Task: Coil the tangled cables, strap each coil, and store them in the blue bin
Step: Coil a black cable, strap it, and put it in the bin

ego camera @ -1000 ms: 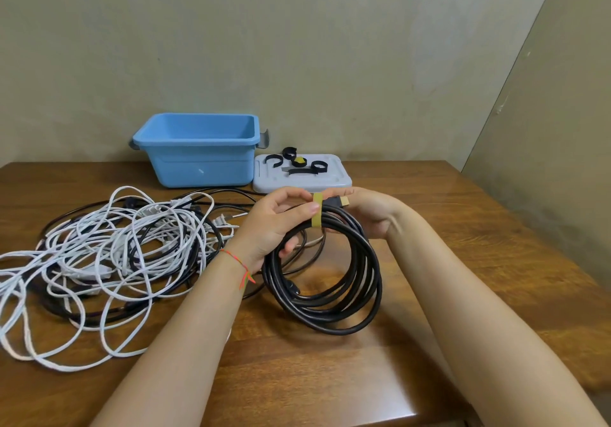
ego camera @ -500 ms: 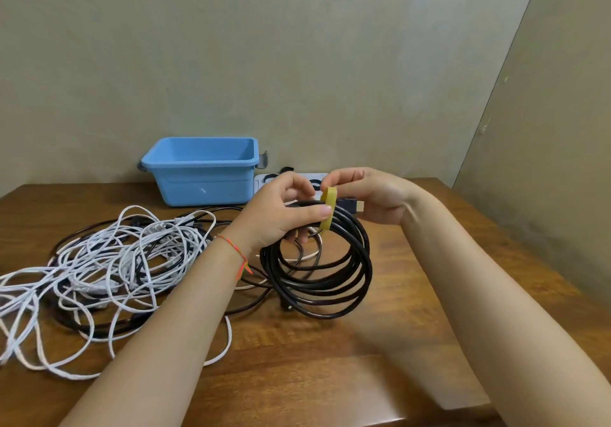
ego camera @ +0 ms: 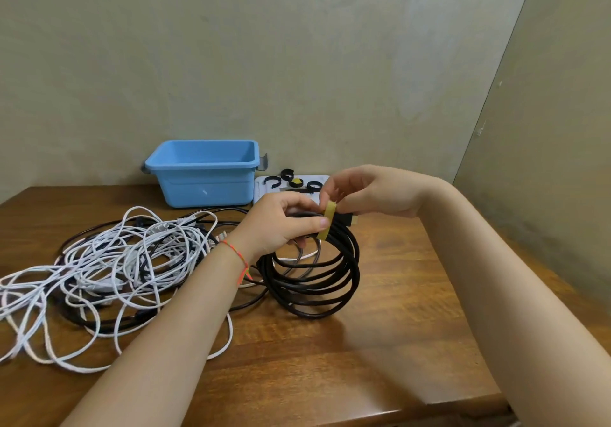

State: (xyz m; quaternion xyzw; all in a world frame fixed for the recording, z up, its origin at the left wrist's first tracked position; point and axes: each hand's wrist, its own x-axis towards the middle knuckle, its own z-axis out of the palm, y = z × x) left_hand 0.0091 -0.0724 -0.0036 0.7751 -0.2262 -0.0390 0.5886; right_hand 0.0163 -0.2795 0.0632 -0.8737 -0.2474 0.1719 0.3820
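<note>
Left hand (ego camera: 281, 224) grips the top of the coiled black round-jacketed cable (ego camera: 314, 277), thumb pressing the lower end of a mustard-yellow fabric strap (ego camera: 326, 220) against the bundle. Right hand (ego camera: 370, 191) pinches the strap's upper end between thumb and fingertips, just above the coil. Both grips are closed on their objects; neither hand is spread.

Change over the last second: the coil has been raised from near-flat to standing on edge, its lowest loops resting on or just above the brown wooden table (ego camera: 380, 344). The strap, earlier lying folded over the bundle, is now drawn up taut by the right hand. Judgement: strap is being cinched; this coil is close to done but not yet stored.

Materials: the black cable looks stiff and glossy and holds several even loops. A short end with a gold-coloured plug tip pokes out to the right of the strap. The strap looks matte and woven, likely hook-and-loop.

Left of the coil, a tangled heap of thin white and black cables (ego camera: 115, 261) lies loose on the table, still uncoiled. Behind, against the wall, the blue plastic bin (ego camera: 205, 191) stands open; I see no cable in it. Beside it on a pale grey flat lid (ego camera: 259, 191) lie spare black straps (ego camera: 272, 180).
</note>
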